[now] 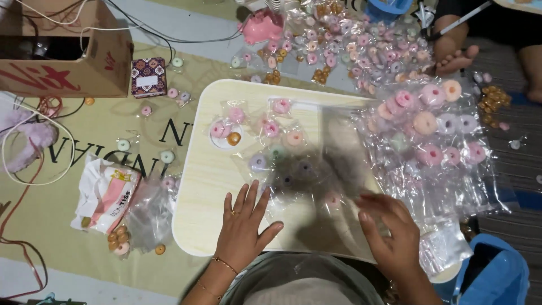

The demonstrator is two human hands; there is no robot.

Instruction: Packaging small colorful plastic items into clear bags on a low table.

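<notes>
My left hand [244,225] lies flat with fingers spread on the pale wooden lap table [200,181], touching the edge of a clear plastic bag [322,169]. My right hand [389,231] pinches the near edge of that bag, which looks blurred. Under and around the bag lie small packets of ring-shaped sweets [271,129] in pink, purple and orange. A heap of such packets [429,130] covers the table's right side.
A cardboard box [62,56] stands at the far left with cables around it. A patterned small box [148,76], a pink toy [262,27], loose sweets and a white wrapper [107,195] lie on the mat. Another person's foot [454,56] rests at the back right. A blue bag [497,271] sits near right.
</notes>
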